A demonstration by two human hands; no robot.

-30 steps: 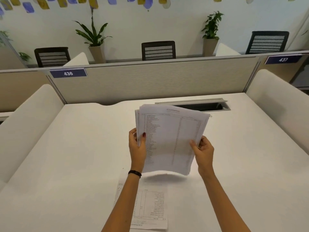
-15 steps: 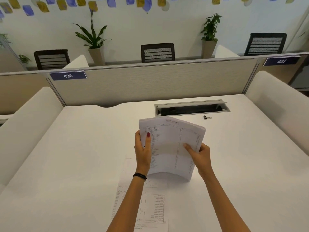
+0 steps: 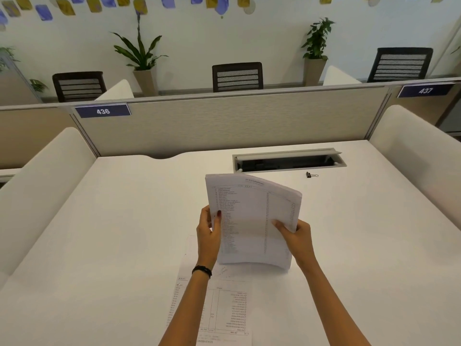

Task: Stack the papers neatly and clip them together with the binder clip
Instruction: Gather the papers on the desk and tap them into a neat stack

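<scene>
I hold a stack of printed papers upright, its bottom edge resting on the white desk. My left hand grips the stack's left edge, thumb on the front sheet. My right hand grips the lower right edge, and the sheets bow slightly. A single printed sheet lies flat on the desk under my forearms. A small black binder clip lies on the desk to the far right of the stack, apart from it.
An open cable tray slot is set into the desk behind the stack. A grey partition closes the back, and padded white side panels flank the desk left and right.
The stack has come down from mid-air until its bottom edge meets the desk, and the sheets look more even. The binder clip, hidden behind the papers before, now shows.
</scene>
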